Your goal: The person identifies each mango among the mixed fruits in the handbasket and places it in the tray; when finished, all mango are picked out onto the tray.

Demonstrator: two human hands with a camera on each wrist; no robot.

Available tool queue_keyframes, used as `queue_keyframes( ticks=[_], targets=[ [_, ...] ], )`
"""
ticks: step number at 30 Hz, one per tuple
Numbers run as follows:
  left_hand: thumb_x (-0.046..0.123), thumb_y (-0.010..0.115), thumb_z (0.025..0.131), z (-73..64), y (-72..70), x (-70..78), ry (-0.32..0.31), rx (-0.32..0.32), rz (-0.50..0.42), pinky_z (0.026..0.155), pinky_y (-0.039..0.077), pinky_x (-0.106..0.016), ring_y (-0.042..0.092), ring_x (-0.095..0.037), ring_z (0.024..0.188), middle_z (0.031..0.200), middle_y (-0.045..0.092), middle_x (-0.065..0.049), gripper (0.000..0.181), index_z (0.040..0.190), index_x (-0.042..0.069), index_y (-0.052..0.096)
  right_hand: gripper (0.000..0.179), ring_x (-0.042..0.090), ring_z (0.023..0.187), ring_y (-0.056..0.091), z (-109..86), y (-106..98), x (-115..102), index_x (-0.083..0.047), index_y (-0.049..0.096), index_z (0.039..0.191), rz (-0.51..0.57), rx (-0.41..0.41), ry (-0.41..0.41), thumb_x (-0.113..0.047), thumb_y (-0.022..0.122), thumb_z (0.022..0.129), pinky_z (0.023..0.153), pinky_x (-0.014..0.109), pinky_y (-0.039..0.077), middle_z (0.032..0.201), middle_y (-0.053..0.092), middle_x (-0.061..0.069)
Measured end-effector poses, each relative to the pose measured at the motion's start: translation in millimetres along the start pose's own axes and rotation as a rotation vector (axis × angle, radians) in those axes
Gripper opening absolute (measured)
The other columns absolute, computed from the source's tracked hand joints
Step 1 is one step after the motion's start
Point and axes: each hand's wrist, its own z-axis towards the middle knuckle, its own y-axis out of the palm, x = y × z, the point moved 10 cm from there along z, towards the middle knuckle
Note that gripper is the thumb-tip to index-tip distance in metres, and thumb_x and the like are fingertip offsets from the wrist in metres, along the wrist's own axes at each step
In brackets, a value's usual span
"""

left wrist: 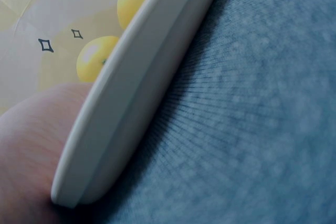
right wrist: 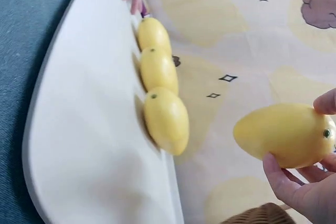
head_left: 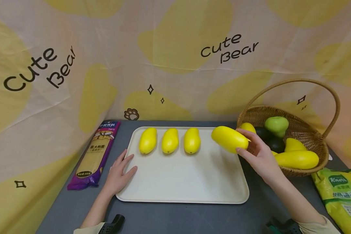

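Note:
My right hand point(head_left: 261, 157) pinches a yellow mango point(head_left: 229, 139) between thumb and fingers. It hangs over the right part of a white tray point(head_left: 187, 182), close to the wicker basket; the right wrist view shows the mango point(right wrist: 283, 135) lying sideways in the fingertips. Along the tray's far side lie three more mangoes in a row: a left one point(head_left: 148, 140), a middle one point(head_left: 170, 140) and a right one point(head_left: 192, 140). At the tray's left edge rests my left hand point(head_left: 119, 174), its fingers spread over the rim.
A wicker basket point(head_left: 302, 169) with a tall handle stands at the right, holding a green fruit point(head_left: 276, 126), dark fruits point(head_left: 275, 144) and several yellow ones. Beyond it lies a yellow-green Knorr bag point(head_left: 339, 195). A spaghetti packet point(head_left: 95, 156) lies left of the tray. Printed cloth point(head_left: 175, 58) hangs behind.

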Motion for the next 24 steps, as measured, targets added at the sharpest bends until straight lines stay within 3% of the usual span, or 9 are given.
queue_keyframes(
  ticks=[5, 11, 16, 19, 24],
  targets=[
    [0.026, 0.065, 0.094, 0.1, -1.6, 0.8, -0.002, 0.002, -0.004, 0.105, 0.008, -0.073, 0.023, -0.048, 0.139, 0.157, 0.024, -0.022, 0.054, 0.141, 0.003, 0.050, 0.057, 0.020, 0.102, 0.059, 9.6, 24, 10, -0.007, 0.049, 0.139, -0.194, -0.001, -0.115, -0.005, 0.071, 0.087, 0.080, 0.016, 0.051, 0.133, 0.054, 0.012],
    [0.026, 0.064, 0.095, 0.2, 1.0, -2.0, -0.004, -0.002, -0.003, 0.105, 0.009, -0.072, 0.022, -0.048, 0.139, 0.157, 0.023, -0.020, 0.054, 0.141, 0.004, 0.050, 0.058, 0.023, 0.107, 0.057, 19.7, 47, 26, -0.004, 0.051, 0.134, -0.362, -0.019, -0.215, -0.003, 0.074, 0.081, 0.081, 0.037, 0.056, 0.129, 0.056, 0.011],
    [0.027, 0.065, 0.094, 0.5, 2.4, -3.5, -0.003, -0.001, -0.008, 0.105, 0.008, -0.073, 0.023, -0.048, 0.139, 0.157, 0.023, -0.020, 0.054, 0.141, 0.004, 0.050, 0.060, 0.031, 0.115, 0.053, 27.6, 61, 36, 0.001, 0.051, 0.132, -0.514, -0.047, -0.288, -0.002, 0.074, 0.077, 0.093, 0.050, 0.047, 0.132, 0.054, 0.017],
    [0.027, 0.065, 0.094, 0.4, 2.1, -3.2, 0.001, 0.004, -0.009, 0.105, 0.009, -0.073, 0.023, -0.049, 0.139, 0.157, 0.023, -0.020, 0.054, 0.141, 0.004, 0.050, 0.059, 0.036, 0.122, 0.049, 32.0, 67, 39, 0.001, 0.051, 0.131, -0.582, -0.061, -0.313, -0.002, 0.073, 0.076, 0.100, 0.053, 0.041, 0.135, 0.051, 0.020],
    [0.027, 0.065, 0.094, 0.6, 1.3, -3.1, 0.001, 0.006, -0.010, 0.105, 0.009, -0.072, 0.023, -0.049, 0.139, 0.158, 0.023, -0.020, 0.054, 0.141, 0.005, 0.050, 0.058, 0.036, 0.127, 0.044, 38.7, 76, 47, -0.004, 0.052, 0.133, -0.652, -0.113, -0.280, -0.003, 0.071, 0.078, 0.103, 0.053, 0.040, 0.140, 0.045, 0.020]
  ],
)
